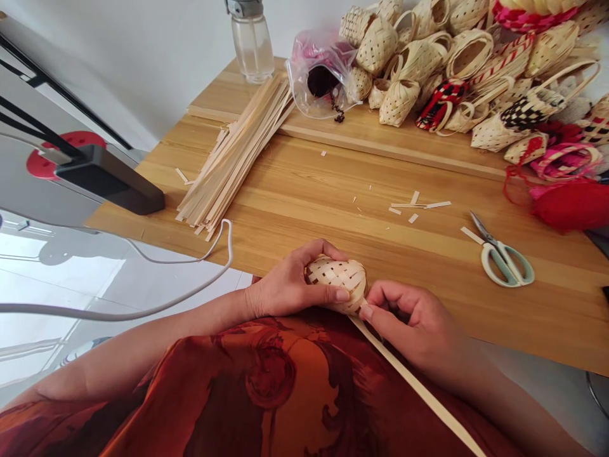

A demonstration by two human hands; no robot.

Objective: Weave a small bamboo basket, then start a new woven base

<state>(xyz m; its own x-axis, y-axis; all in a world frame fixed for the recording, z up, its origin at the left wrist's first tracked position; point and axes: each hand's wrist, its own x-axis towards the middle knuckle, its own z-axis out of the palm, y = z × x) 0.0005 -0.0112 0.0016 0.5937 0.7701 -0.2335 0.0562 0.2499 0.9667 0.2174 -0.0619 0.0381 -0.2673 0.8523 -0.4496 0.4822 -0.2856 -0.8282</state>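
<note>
Since the woven piece [337, 274] is rounded, the left hand [285, 284] cups it, probably for steadiness, over the lap by the table's [480, 317] near edge. Right hand's [421, 322] pinching a strip [419, 384] at its right end, likely for control. Long axis looks roughly left-right; strip trails near-right.

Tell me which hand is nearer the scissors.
Right. The right hand is below and left of the scissors in view; the left hand, gripping the woven piece, is farther left.
</note>
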